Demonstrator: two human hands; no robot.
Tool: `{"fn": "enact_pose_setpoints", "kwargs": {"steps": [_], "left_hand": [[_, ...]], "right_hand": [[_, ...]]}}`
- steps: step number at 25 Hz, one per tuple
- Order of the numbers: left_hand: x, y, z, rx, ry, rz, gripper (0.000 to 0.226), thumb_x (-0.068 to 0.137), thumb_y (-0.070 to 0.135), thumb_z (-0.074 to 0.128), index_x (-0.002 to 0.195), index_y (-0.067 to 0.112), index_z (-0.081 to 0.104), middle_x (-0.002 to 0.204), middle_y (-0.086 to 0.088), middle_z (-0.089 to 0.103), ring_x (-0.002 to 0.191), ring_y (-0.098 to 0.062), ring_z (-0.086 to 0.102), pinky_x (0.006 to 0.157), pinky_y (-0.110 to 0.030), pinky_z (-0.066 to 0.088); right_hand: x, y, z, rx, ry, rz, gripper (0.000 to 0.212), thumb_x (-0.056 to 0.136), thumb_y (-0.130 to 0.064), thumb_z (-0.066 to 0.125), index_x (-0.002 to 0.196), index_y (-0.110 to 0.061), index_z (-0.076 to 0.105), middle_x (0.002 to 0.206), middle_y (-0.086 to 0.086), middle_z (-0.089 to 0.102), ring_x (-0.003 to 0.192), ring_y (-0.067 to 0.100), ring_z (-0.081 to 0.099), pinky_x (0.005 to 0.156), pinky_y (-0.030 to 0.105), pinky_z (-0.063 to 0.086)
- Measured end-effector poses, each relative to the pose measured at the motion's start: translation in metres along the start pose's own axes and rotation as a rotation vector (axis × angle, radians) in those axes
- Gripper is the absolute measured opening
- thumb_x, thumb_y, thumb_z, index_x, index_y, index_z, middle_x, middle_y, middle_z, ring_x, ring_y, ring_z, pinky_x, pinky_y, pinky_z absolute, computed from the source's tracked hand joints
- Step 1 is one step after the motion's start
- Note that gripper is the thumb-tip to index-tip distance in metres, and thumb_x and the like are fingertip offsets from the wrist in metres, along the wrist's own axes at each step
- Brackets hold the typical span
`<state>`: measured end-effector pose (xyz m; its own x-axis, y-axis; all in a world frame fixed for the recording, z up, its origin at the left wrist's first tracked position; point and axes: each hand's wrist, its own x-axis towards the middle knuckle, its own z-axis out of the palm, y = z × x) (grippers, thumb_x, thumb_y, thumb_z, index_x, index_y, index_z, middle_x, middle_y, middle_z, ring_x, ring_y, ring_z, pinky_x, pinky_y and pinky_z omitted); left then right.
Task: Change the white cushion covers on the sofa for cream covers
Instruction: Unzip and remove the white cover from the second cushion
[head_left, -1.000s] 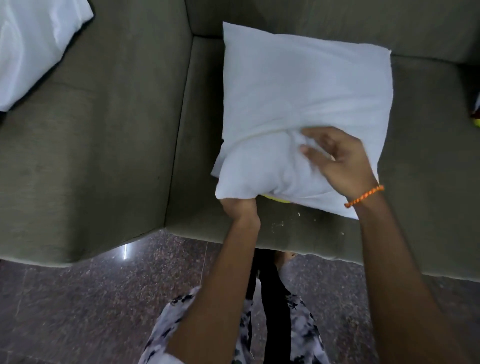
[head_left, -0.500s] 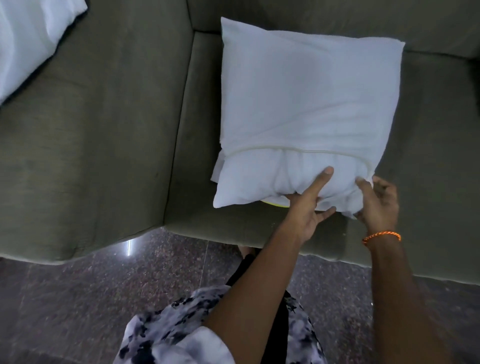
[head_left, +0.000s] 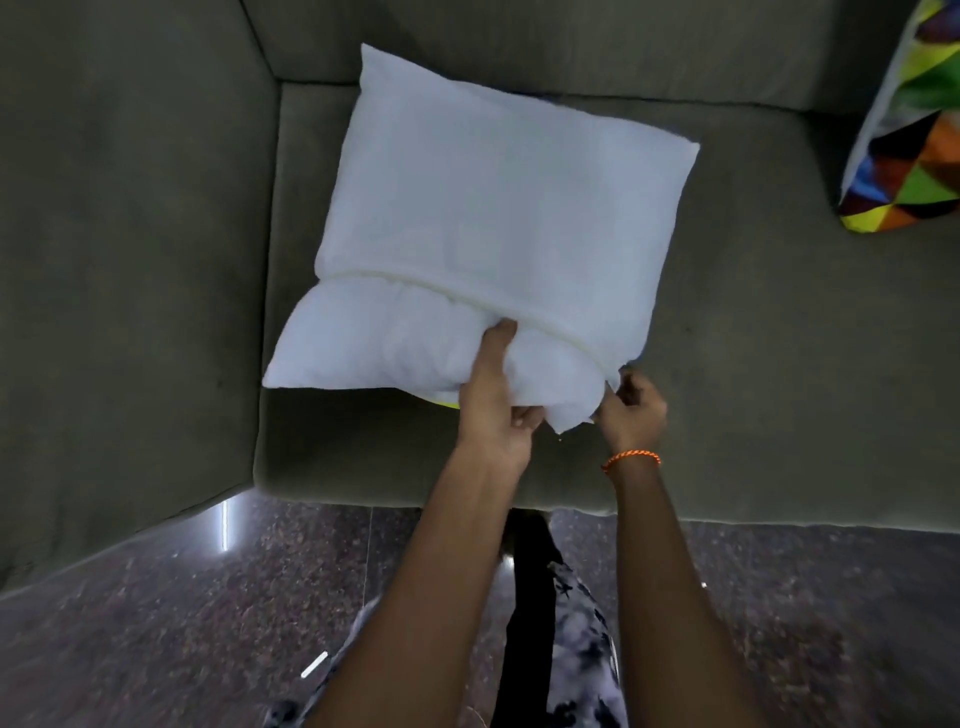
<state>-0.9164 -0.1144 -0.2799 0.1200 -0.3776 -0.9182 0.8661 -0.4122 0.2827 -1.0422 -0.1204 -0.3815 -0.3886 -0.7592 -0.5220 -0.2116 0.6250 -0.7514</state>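
White cushion (head_left: 498, 208) now turned; left hand (head_left: 496, 400) grips inner pad, right hand (head_left: 631, 410) pinches cover corner, easing it on.

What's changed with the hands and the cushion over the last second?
The left hand moved from the cushion's near edge onto its bare end. The right hand slid off the top to pinch the cover's corner. The cushion stays on the sofa, still half covered.
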Motion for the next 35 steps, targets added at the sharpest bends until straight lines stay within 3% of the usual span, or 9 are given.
{"fn": "enact_pose_setpoints", "kwargs": {"steps": [5, 8, 10, 14, 18, 21, 27, 31, 35], "left_hand": [[-0.014, 0.028, -0.008, 0.302, 0.073, -0.003, 0.027, 0.079, 0.039, 0.070, 0.070, 0.021, 0.052, 0.046, 0.008, 0.040, 0.035, -0.006, 0.023, 0.039, -0.018, 0.016], [-0.005, 0.026, -0.018, 0.545, 0.111, -0.053, 0.044, 0.070, 0.058, 0.071, 0.091, 0.020, 0.060, 0.061, 0.007, 0.048, 0.043, -0.007, 0.032, 0.040, -0.020, 0.025], [0.000, 0.015, -0.031, 0.539, 0.121, -0.059, 0.079, 0.058, 0.062, 0.078, 0.120, 0.020, 0.054, 0.089, 0.005, 0.064, 0.064, -0.009, 0.058, 0.051, -0.023, 0.044], [0.008, 0.023, -0.052, 0.101, 0.296, 0.353, 0.115, 0.044, 0.054, 0.087, 0.139, 0.022, 0.030, 0.126, 0.004, 0.060, 0.110, -0.016, 0.062, 0.092, -0.039, 0.053], [0.029, 0.070, -0.047, -0.146, 0.537, 0.473, 0.075, 0.062, 0.061, 0.076, 0.122, 0.019, 0.058, 0.105, -0.011, 0.069, 0.089, -0.017, 0.069, 0.074, -0.028, 0.057], [0.041, 0.085, -0.046, -0.137, 0.680, 0.470, 0.059, 0.078, 0.050, 0.069, 0.123, 0.014, 0.057, 0.113, -0.007, 0.068, 0.097, -0.018, 0.067, 0.083, -0.032, 0.055], [0.027, 0.070, -0.030, -0.078, 0.629, 0.792, 0.028, 0.091, 0.027, 0.061, 0.119, 0.020, 0.057, 0.111, 0.008, 0.066, 0.106, -0.009, 0.063, 0.094, -0.030, 0.052], [0.007, 0.055, -0.024, -0.062, 0.563, 0.908, 0.028, 0.092, 0.023, 0.061, 0.119, 0.019, 0.060, 0.112, 0.009, 0.067, 0.107, -0.004, 0.063, 0.095, -0.027, 0.049], [-0.002, 0.048, -0.020, -0.012, 0.508, 0.995, 0.020, 0.092, 0.020, 0.061, 0.110, 0.026, 0.061, 0.106, 0.014, 0.068, 0.105, -0.003, 0.063, 0.092, -0.024, 0.050]], "right_hand": [[0.021, -0.036, 0.011, -0.168, 0.089, -0.068, 0.005, 0.078, -0.001, 0.059, 0.075, -0.005, 0.060, 0.072, 0.007, 0.056, 0.071, 0.018, 0.051, 0.065, 0.022, 0.035], [0.033, -0.041, 0.000, -0.216, -0.013, 0.062, 0.008, 0.078, -0.004, 0.060, 0.082, -0.010, 0.063, 0.077, 0.006, 0.058, 0.075, 0.017, 0.050, 0.067, 0.025, 0.037], [0.028, -0.049, -0.006, -0.200, 0.012, 0.110, 0.013, 0.075, -0.002, 0.058, 0.084, -0.010, 0.062, 0.079, 0.009, 0.060, 0.077, 0.022, 0.056, 0.070, 0.031, 0.045], [-0.022, -0.111, 0.022, -0.193, 0.251, -0.589, 0.025, 0.068, -0.002, 0.055, 0.089, -0.008, 0.066, 0.092, 0.013, 0.062, 0.085, 0.026, 0.057, 0.080, 0.031, 0.044], [-0.050, -0.163, 0.118, -0.514, -0.389, -1.087, 0.029, 0.074, -0.026, 0.064, 0.099, -0.012, 0.069, 0.115, 0.012, 0.062, 0.114, 0.031, 0.055, 0.094, 0.046, 0.043], [-0.050, -0.171, 0.165, -1.139, -0.647, -1.153, 0.052, 0.083, -0.049, 0.057, 0.129, -0.023, 0.054, 0.152, 0.010, 0.029, 0.145, 0.028, 0.015, 0.114, 0.055, 0.007], [-0.028, -0.183, 0.175, -1.002, -0.489, -1.209, 0.028, 0.088, -0.030, 0.054, 0.114, -0.024, 0.065, 0.137, 0.003, 0.049, 0.132, 0.026, 0.036, 0.114, 0.048, 0.012], [-0.001, -0.215, 0.190, -1.018, -0.414, -1.063, 0.022, 0.086, -0.030, 0.059, 0.106, -0.025, 0.068, 0.120, 0.003, 0.058, 0.117, 0.028, 0.046, 0.102, 0.043, 0.033], [0.034, -0.235, 0.194, -1.005, -0.365, -0.876, 0.022, 0.085, -0.027, 0.060, 0.104, -0.025, 0.070, 0.116, 0.001, 0.060, 0.116, 0.028, 0.047, 0.095, 0.039, 0.033]]}}
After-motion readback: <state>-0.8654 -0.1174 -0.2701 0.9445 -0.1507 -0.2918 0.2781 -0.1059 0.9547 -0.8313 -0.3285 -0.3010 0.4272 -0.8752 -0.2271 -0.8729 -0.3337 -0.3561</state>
